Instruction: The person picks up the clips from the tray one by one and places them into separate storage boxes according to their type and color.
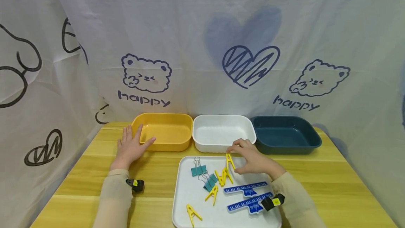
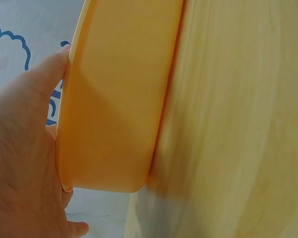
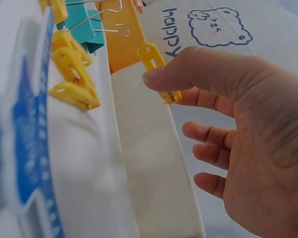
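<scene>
In the head view, my right hand [image 1: 254, 159] pinches a yellow clothespin [image 1: 230, 162] between thumb and index finger above the far part of the white tray [image 1: 221, 217]. The right wrist view shows that clothespin [image 3: 150, 53] against the white bin [image 3: 154, 158], the other fingers loosely bent. My left hand [image 1: 130, 150] rests, fingers spread, on the left end of the yellow bin [image 1: 167, 147]; its thumb lies along the rim in the left wrist view. Several more yellow clothespins [image 1: 212, 195], two teal binder clips [image 1: 198, 170] and two blue piano-key-patterned clips [image 1: 245, 188] lie on the tray.
Behind the tray stand the yellow bin, a white bin [image 1: 210, 147] and a dark teal bin [image 1: 286, 149], side by side in a row. All stand on a wood-grain table [image 1: 155, 189]. A printed cloth [image 1: 196, 80] hangs close behind the bins.
</scene>
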Motion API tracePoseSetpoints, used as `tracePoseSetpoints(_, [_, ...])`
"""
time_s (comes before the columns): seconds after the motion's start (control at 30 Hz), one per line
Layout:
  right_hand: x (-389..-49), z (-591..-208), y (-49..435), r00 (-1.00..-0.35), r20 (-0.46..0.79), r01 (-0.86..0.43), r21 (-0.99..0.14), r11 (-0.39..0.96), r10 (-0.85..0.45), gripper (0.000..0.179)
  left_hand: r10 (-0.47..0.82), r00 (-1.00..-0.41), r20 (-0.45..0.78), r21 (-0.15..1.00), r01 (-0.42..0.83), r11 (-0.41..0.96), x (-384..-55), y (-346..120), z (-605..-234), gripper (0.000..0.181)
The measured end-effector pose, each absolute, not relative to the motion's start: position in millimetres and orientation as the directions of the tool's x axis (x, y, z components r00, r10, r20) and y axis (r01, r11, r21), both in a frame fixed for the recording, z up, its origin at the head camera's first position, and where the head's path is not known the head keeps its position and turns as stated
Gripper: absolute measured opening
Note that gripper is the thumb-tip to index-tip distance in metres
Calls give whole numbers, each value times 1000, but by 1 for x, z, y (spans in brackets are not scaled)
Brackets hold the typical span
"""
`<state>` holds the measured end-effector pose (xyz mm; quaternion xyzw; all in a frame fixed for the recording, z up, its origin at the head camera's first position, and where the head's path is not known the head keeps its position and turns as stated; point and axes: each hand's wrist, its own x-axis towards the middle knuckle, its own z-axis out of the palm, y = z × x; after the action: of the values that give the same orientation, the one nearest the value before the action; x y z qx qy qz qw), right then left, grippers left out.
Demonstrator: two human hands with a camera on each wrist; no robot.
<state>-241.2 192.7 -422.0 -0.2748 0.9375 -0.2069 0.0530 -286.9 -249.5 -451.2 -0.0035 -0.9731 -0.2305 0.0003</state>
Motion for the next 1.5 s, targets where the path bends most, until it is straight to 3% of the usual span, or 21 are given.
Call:
tracePoseSetpoints(0.73, [-270, -404, 135, -820, -29, -500, -452, 739, -572, 54, -6, -1000, -3, 400, -6, 917, -285, -246, -447, 97])
tracePoseSetpoints(1.17, [-286, -396, 101, -769, 33, -580, -456, 675, -638, 55, -28, -999, 26, 384, -16, 923, -284, -248, -450, 99])
tracePoseSetpoints(1.5, [-298, -391, 76, -801, 27, -539, -469, 700, -599, 56, -29, -999, 22, 381, -18, 924, -286, -249, -450, 100])
